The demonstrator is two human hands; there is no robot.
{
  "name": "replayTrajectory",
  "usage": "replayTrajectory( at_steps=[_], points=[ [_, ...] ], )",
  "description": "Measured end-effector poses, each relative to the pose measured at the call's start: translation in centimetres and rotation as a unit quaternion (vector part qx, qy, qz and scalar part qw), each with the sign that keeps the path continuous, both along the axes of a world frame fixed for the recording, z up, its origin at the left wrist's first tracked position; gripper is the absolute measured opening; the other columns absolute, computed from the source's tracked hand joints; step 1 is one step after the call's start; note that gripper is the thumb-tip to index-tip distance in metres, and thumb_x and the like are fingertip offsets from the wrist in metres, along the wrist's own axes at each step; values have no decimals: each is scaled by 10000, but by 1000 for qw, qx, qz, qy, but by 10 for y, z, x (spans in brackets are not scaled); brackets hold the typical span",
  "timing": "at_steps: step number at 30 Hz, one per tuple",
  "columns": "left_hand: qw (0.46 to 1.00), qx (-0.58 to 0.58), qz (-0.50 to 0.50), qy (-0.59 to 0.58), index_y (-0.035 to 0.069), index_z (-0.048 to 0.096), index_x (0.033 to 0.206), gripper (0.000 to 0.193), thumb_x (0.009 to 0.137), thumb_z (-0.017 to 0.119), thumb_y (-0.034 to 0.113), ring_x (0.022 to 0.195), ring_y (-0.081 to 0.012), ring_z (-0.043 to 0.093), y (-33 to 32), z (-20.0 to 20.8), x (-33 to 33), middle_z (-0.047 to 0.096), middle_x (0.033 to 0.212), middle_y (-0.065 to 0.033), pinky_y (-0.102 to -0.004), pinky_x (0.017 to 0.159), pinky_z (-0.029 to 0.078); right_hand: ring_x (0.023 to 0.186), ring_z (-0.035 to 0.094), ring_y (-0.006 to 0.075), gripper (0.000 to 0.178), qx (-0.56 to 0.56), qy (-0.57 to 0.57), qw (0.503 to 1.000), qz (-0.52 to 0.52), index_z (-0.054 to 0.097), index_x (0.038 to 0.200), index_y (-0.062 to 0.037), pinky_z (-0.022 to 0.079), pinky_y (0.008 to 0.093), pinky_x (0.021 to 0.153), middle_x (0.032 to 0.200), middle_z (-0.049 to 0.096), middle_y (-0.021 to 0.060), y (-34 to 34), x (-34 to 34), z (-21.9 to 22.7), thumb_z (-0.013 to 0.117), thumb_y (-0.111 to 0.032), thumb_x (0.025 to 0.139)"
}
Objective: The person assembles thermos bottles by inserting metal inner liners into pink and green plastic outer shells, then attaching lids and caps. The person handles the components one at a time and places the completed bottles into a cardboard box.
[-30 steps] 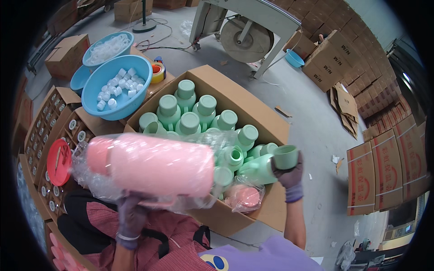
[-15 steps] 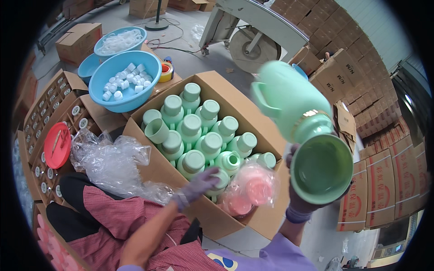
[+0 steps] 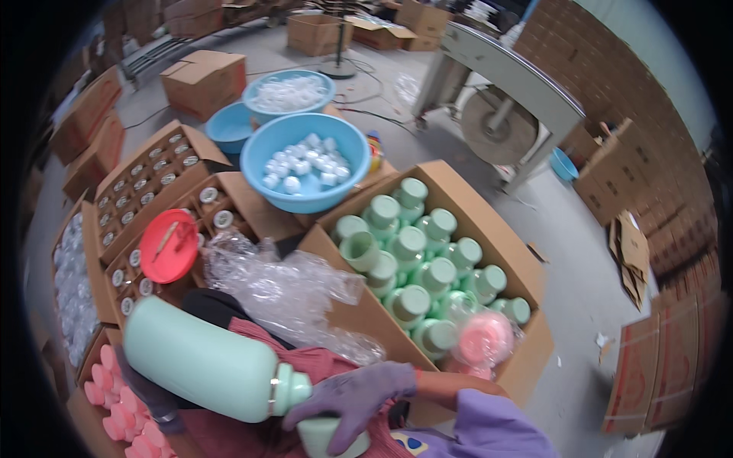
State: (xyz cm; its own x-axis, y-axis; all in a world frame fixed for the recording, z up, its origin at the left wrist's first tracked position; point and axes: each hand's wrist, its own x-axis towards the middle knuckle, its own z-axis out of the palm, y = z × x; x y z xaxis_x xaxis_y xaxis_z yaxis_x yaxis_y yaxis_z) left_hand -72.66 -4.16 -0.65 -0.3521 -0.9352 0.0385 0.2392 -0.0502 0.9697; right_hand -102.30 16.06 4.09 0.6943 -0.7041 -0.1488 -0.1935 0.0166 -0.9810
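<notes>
A pale green vacuum flask (image 3: 202, 359) lies tilted across my lap, its neck toward the right. My left hand (image 3: 145, 385), in a dark glove, supports it from the left, its fingers mostly hidden behind the body. My right hand (image 3: 363, 397), in a purple-grey glove, is beside the neck, its fingers curled over a pale green cup (image 3: 328, 439). Ahead to the right, a cardboard box (image 3: 496, 237) holds several similar green flasks (image 3: 410, 246). One upturned open cup (image 3: 359, 250) sits among them, and pink lids in clear plastic (image 3: 485, 340) lie at the near corner.
Crumpled clear plastic bags (image 3: 275, 294) lie between my lap and the box. Left are a red dish (image 3: 169, 246), divided cartons (image 3: 145, 179) and pink caps (image 3: 122, 416). A blue basin (image 3: 259, 164) of white stoppers stands behind. Stacked cartons (image 3: 664, 366) rise at the right.
The flask and cup have come from the upper right down to my lap. My left hand has left the box and taken the flask's body; my right now grips the cup. The view has shifted left.
</notes>
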Motion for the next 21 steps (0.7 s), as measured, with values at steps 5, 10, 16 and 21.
replayTrajectory(
  at_steps=[5,10,16,21],
  points=[
    [968,112,116,193,22,383,1460,469,1021,462,166,1177,-207,552,12,12,44,534,1345,-125,-320,994,456,1119,576,286,664,43,-19,997,69,502,1347,-65,458,367,974,1196,590,152,-39,33,-29,721,-375,802],
    [908,-168,366,-114,24,339,1489,495,1041,442,210,1205,-214,540,-65,-24,130,516,1370,-130,-305,1010,446,1139,553,285,637,-16,-97,976,193,490,1368,-75,426,371,1010,1196,572,141,-85,46,4,710,-353,838],
    [822,-202,506,-168,19,560,1110,255,1010,456,229,836,-198,567,-61,-11,73,583,919,-90,-305,823,468,1209,541,207,733,93,-126,984,-84,436,1449,-60,434,366,1036,1331,555,127,-217,13,1,702,-399,856],
    [979,-158,117,-57,48,501,772,330,1022,387,231,574,-145,410,3,0,-8,422,614,-8,-296,684,463,1179,543,373,722,-278,258,838,-393,516,1329,-57,428,463,1027,1291,524,222,-364,85,-115,693,-482,772]
  ],
)
